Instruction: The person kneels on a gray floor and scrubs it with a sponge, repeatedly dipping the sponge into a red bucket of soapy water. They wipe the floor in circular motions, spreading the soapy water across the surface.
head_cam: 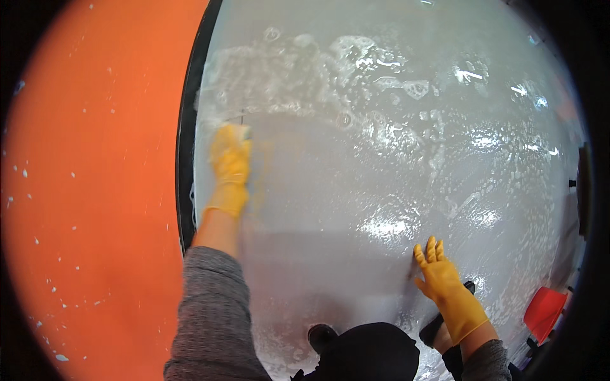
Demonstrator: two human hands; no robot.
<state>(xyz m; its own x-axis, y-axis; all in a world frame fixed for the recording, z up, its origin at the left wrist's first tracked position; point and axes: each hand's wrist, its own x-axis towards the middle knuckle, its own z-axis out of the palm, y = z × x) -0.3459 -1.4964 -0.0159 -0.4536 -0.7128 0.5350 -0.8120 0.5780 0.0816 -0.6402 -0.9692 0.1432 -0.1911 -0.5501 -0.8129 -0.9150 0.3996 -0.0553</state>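
Note:
A yellow rubber glove covers my left hand (231, 152), which is stretched forward near the left edge of a wet grey floor (310, 200). Under its fingers shows a small pale block, perhaps a sponge or scrubbing pad (245, 130). The hand is slightly blurred. My right hand (434, 269), in a matching glove, hovers or rests low on the right with fingers spread and nothing in it. White soap foam (352, 47) and suds lie beyond my left hand and over the right part of the floor.
A black edging strip (186, 143) divides the grey floor from an orange surface (105, 166) flecked with white on the left. At the lower right stands a red bucket or tub (544, 312). Dark shoes (322, 337) show at the bottom.

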